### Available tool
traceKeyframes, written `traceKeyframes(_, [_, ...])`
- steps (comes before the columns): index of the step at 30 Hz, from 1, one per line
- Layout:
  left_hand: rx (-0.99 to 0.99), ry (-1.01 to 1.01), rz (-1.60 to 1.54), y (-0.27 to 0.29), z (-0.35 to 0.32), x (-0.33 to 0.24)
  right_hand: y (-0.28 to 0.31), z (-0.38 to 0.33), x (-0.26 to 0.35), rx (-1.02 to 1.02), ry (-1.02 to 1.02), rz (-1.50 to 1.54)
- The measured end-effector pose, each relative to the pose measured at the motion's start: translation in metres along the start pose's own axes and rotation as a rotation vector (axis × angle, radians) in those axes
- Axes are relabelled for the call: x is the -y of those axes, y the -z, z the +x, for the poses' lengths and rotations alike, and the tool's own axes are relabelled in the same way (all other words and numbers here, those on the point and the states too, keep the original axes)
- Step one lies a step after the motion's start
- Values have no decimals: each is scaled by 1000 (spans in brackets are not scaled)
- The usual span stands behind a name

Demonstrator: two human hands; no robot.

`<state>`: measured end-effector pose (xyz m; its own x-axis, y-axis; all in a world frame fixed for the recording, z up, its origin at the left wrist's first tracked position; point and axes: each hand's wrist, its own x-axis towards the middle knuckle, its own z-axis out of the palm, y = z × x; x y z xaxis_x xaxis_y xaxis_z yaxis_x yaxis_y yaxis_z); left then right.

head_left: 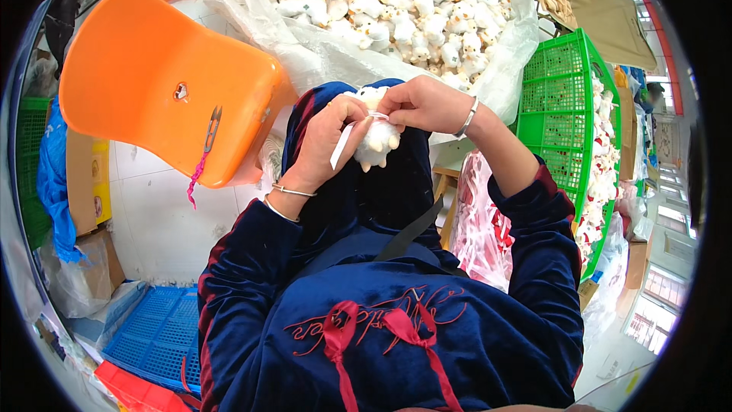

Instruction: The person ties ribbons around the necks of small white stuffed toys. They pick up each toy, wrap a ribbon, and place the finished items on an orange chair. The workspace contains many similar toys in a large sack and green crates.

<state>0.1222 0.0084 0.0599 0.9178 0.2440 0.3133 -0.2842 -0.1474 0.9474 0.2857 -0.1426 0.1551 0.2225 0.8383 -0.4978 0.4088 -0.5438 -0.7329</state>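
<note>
A small white plush toy [374, 145] lies on my lap, its feet toward me. Both hands pinch a narrow white ribbon [342, 145] at the toy's neck. One ribbon end hangs down beside the fingers of my left hand [324, 137], which is closed on it and rests against the toy's left side. My right hand [431, 107] comes in from the right, thumb and forefinger pressed together on the ribbon. The fingers partly cover the toy's head and the middle of the ribbon.
A big clear plastic bag [252, 23] full of white plush toys lies ahead. To the left, an orange chair [152, 69] carries thread snips [213, 131] with a pink cord. A green crate [560, 107] of toys stands right, near pink-white ribbons [478, 221]. A blue crate [156, 332] sits lower left.
</note>
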Motion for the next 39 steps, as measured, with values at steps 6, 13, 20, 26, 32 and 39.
traceKeyframes(6, [-5, -26, 27, 2, -1, 0, -9, 4, 2, -178, 206, -435])
traceKeyframes(13, [-16, -25, 39, 2, -2, 1, -34, -1, 0, -437, 252, -382])
traceKeyframes(20, [-13, -11, 46, 1, -2, 2, -28, -2, -6, -314, 185, -163])
traceKeyframes(26, [-14, -37, 68, 2, -1, -1, -13, 0, -4, -283, 222, -306])
traceKeyframes(32, [-29, 5, 41, 1, -1, -1, -22, -4, -13, -338, 172, 57])
traceKeyframes(39, [-34, 50, 30, 0, -2, 2, -50, -4, -11, -562, 178, 63])
